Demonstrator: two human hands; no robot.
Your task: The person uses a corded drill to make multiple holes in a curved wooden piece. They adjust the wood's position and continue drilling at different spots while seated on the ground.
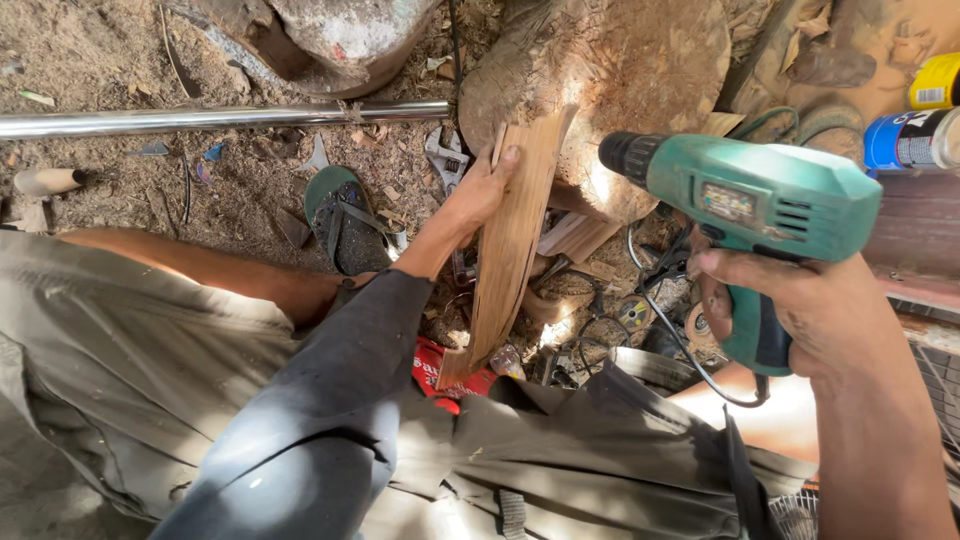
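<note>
The left hand grips the upper edge of a thin wooden slat that stands tilted against a log stump. The right hand is clenched around the handle of a green electric drill, held just right of the slat.

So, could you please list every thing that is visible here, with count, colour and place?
wooden slat: one, light brown, centre, leaning on the log
log: one, brown, top centre
electric drill: one, green, right
metal pipe: one, silver, upper left, lying on the ground
sandal: one, green and dark, on the ground left of the slat
cans: two, one yellow and one blue, upper right
red packet: one, under the slat's lower end
left hand: holds the slat's upper part
right hand: grips the drill's handle
</note>
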